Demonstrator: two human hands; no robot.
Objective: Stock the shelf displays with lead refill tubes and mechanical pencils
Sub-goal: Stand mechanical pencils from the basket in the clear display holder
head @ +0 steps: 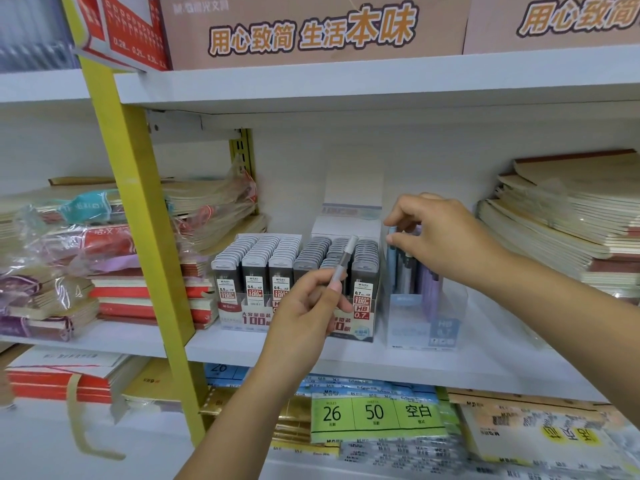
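Mechanical pencil (342, 264): pale grey, gripped in your left hand. It tilts with its upper end up and to the right, across the front of the lead tubes.
Left hand (306, 306): your thumb and fingers curl closely round the pencil's lower part, and you hold nothing else.
Right hand (441, 237): above and to the right of your left hand, apart from it. Your thumb and forefinger are drawn nearly together on the top of the blue pencil.
Blue pencil (392, 263): upright under your right fingertips, at the left side of the clear box.
Clear box (427, 327): directly below your right hand. It holds blue and lilac pencils standing upright.
Lead refill tubes (263, 261): packed in rows in two trays just behind your left hand, to the left of your right hand. The labels read 0.5 and 0.7 HB.
Shelf (502, 362): white, beneath both hands, bearing the trays and the box.
Notebook stacks (561, 230): piled to the right of your right hand, with more to the left of your left hand.
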